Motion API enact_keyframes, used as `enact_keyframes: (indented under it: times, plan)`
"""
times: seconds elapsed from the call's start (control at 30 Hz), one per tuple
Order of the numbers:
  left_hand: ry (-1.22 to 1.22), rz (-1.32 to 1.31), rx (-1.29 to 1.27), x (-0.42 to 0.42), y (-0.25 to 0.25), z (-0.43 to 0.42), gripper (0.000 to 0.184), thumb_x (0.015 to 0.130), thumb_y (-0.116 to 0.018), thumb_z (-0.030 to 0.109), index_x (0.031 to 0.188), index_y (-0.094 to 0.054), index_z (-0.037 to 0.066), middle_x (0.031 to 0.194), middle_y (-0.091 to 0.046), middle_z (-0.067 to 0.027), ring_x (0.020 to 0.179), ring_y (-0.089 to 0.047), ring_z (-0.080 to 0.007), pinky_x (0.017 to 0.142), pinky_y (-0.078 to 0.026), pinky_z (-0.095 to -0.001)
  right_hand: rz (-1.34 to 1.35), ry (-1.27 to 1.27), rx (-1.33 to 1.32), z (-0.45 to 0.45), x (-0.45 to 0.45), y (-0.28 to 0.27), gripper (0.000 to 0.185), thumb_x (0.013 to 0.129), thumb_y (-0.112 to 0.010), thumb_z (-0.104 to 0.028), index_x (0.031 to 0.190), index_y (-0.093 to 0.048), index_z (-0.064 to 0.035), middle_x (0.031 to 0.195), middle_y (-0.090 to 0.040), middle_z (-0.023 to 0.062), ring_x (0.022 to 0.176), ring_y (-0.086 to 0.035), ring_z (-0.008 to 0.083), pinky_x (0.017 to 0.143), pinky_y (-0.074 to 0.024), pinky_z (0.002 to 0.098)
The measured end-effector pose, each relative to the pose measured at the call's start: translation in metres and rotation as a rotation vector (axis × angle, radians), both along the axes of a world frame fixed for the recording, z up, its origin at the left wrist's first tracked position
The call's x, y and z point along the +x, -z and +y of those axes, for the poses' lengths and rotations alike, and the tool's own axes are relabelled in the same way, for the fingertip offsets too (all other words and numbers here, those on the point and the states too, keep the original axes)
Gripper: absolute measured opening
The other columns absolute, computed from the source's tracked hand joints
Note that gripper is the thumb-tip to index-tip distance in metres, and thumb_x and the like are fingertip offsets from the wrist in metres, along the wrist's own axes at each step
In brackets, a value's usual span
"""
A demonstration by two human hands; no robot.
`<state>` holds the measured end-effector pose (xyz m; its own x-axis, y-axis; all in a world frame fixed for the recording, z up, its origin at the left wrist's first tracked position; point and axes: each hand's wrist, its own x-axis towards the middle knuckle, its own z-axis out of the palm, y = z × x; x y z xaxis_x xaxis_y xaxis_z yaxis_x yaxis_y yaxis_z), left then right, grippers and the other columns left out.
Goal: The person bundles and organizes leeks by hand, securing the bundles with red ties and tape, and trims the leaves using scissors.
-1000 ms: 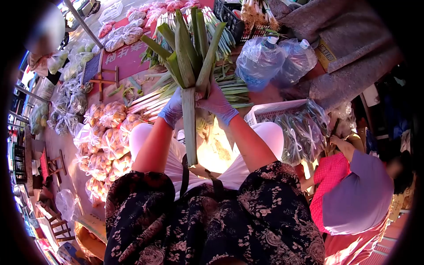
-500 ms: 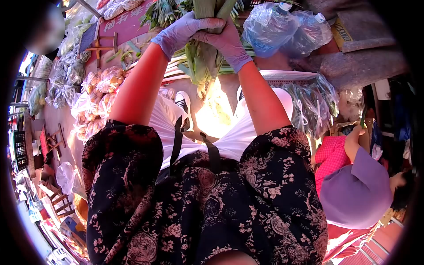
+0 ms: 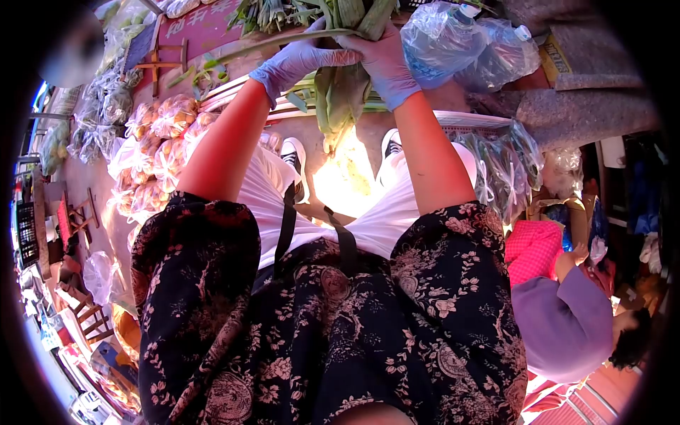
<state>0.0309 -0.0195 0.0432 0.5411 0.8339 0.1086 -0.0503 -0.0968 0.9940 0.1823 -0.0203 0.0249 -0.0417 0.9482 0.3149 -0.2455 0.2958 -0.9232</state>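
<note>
My left hand [image 3: 301, 62], in a thin pale purple glove, is closed on a bunch of green onions [image 3: 338, 99] at the top middle. My right hand [image 3: 388, 65], gloved alike, grips the same bunch from the other side, with the thumbs nearly meeting. Broad green leaves droop below the hands, and thick stems [image 3: 350, 15] rise above them. One long leaf [image 3: 262, 44] reaches out to the left across my left hand. Pale onion stalks [image 3: 283, 106] lie on the ground behind. My fingertips are hidden behind the bunch.
Bagged round produce [image 3: 166, 142] is piled at left. Clear bags holding bottles [image 3: 443, 46] stand at upper right, above a white crate [image 3: 467, 120] and bagged greens [image 3: 506, 170]. A wooden stool [image 3: 159, 64] is at upper left. A person in purple [image 3: 559, 322] sits at right.
Both my hands have shifted slightly right with the bunch. A long leaf now sticks out to the left. The person at right has lowered an arm and leaned down.
</note>
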Motion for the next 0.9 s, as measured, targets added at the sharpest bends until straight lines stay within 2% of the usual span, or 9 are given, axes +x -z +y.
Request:
enact_keyframes:
  times: [0.1, 0.2, 0.27, 0.4, 0.53, 0.6, 0.77, 0.87, 0.9]
  plan:
    - [0.063, -0.034, -0.105, -0.006, 0.013, 0.001, 0.068, 0.068, -0.079, 0.021, 0.126, -0.045, 0.007, 0.114, -0.057, -0.0039, 0.104, -0.052, -0.0138, 0.092, -0.042, -0.0296, -0.097, -0.066, 0.043, -0.004, 0.0, -0.007, 0.042, 0.065, -0.079, -0.014, 0.099, -0.057, -0.0023, 0.089, -0.063, 0.0025, 0.085, -0.06, 0.0124, 0.076, -0.0488, 0.0265]
    - [0.092, 0.055, 0.009, -0.015, 0.034, 0.012, 0.069, 0.064, -0.082, 0.014, 0.124, -0.048, 0.006, 0.116, -0.056, -0.0047, 0.103, -0.052, -0.0128, 0.089, -0.043, -0.0291, -0.292, -0.135, -0.05, 0.001, 0.004, -0.001, 0.053, 0.062, -0.078, -0.009, 0.108, -0.054, -0.003, 0.092, -0.062, 0.0042, 0.082, -0.059, 0.0128, 0.073, -0.0485, 0.0259]
    - [0.027, -0.198, -0.073, 0.002, 0.012, -0.009, 0.071, 0.06, -0.084, 0.016, 0.119, -0.05, 0.001, 0.117, -0.056, -0.0075, 0.103, -0.052, -0.0135, 0.09, -0.043, -0.0291, -0.304, -0.209, -0.108, -0.002, 0.008, -0.013, 0.052, 0.064, -0.076, -0.007, 0.11, -0.053, -0.0026, 0.093, -0.062, 0.0042, 0.079, -0.059, 0.0125, 0.071, -0.0484, 0.0253]
    - [0.016, -0.37, -0.051, 0.026, 0.017, -0.018, 0.103, 0.055, -0.087, 0.019, 0.135, -0.023, 0.003, 0.132, -0.042, -0.0102, 0.117, -0.042, -0.0162, 0.101, -0.035, -0.033, -0.28, -0.088, 0.005, -0.008, 0.029, -0.005, 0.046, 0.07, -0.073, -0.004, 0.112, -0.053, -0.0036, 0.1, -0.058, 0.0053, 0.083, -0.058, 0.0132, 0.07, -0.0502, 0.0269]
    - [0.232, -0.54, -0.145, 0.025, 0.041, -0.007, 0.097, 0.058, -0.083, 0.011, 0.136, -0.026, 0.008, 0.128, -0.044, -0.007, 0.107, -0.047, -0.0138, 0.088, -0.046, -0.0327, -0.278, 0.094, -0.084, -0.016, 0.03, -0.014, 0.045, 0.072, -0.07, -0.004, 0.114, -0.052, -0.004, 0.104, -0.056, 0.004, 0.086, -0.057, 0.0137, 0.075, -0.0487, 0.0274]
    - [0.253, -0.322, -0.166, 0.023, 0.045, -0.001, 0.102, 0.057, -0.084, 0.012, 0.138, -0.023, 0.009, 0.13, -0.043, -0.0073, 0.11, -0.045, -0.0141, 0.091, -0.043, -0.0329, -0.242, 0.108, -0.126, -0.015, 0.025, -0.016, 0.047, 0.073, -0.068, -0.002, 0.117, -0.05, -0.005, 0.106, -0.055, 0.0041, 0.089, -0.056, 0.0142, 0.077, -0.0481, 0.0278]
    - [0.055, -0.347, 0.212, 0.033, 0.047, 0.012, 0.114, 0.057, -0.085, 0.022, 0.143, -0.011, 0.01, 0.136, -0.038, -0.0093, 0.121, -0.035, -0.014, 0.104, -0.028, -0.0328, -0.115, 0.161, -0.215, -0.015, 0.013, -0.018, 0.055, 0.077, -0.067, -0.004, 0.126, -0.041, -0.0085, 0.115, -0.05, 0.0051, 0.099, -0.052, 0.0165, 0.084, -0.0454, 0.0309]
    - [0.086, -0.395, 0.197, 0.023, 0.044, 0.015, 0.114, 0.057, -0.085, 0.024, 0.143, -0.012, 0.009, 0.137, -0.036, -0.0097, 0.123, -0.034, -0.0142, 0.105, -0.027, -0.0319, -0.266, 0.105, -0.162, -0.018, 0.005, -0.025, 0.052, 0.079, -0.066, -0.006, 0.125, -0.041, -0.0072, 0.115, -0.051, 0.0058, 0.097, -0.053, 0.017, 0.083, -0.0461, 0.0305]
    - [0.045, -0.386, 0.254, 0.02, 0.046, 0.015, 0.101, 0.062, -0.082, 0.021, 0.141, -0.02, 0.009, 0.134, -0.04, -0.0093, 0.119, -0.04, -0.0167, 0.101, -0.035, -0.0357, -0.291, 0.056, -0.15, -0.017, 0.001, -0.027, 0.051, 0.079, -0.065, -0.006, 0.125, -0.042, -0.0068, 0.114, -0.051, 0.0062, 0.096, -0.054, 0.0166, 0.082, -0.0465, 0.0302]
